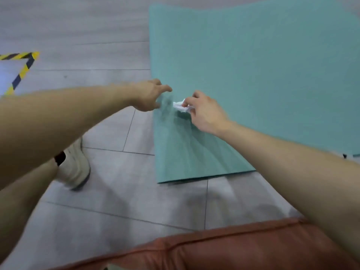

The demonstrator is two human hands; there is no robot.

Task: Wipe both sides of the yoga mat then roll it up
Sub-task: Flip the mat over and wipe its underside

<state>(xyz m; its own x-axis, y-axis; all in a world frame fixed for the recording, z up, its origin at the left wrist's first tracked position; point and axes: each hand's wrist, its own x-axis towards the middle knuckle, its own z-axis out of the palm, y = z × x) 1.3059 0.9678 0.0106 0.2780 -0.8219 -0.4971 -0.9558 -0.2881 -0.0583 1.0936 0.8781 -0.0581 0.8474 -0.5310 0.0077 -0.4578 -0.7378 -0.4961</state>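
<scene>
**Tissue at the Mat's Left Edge**

The teal yoga mat (253, 75) is lying flat on the grey tiled floor (97, 201). The right hand (204, 114) is pinching a crumpled white tissue (181, 107) between thumb and curled fingers, low over the mat close to its left edge. The left hand (150, 96) is reaching over that same edge, just beside the tissue. Its fingers are showing blurred, so whether they are gripping the mat cannot be told. A pale shoe (75, 166) is standing on the floor left of the mat, and yellow-black striped tape (23, 69) is lying farther left.
</scene>
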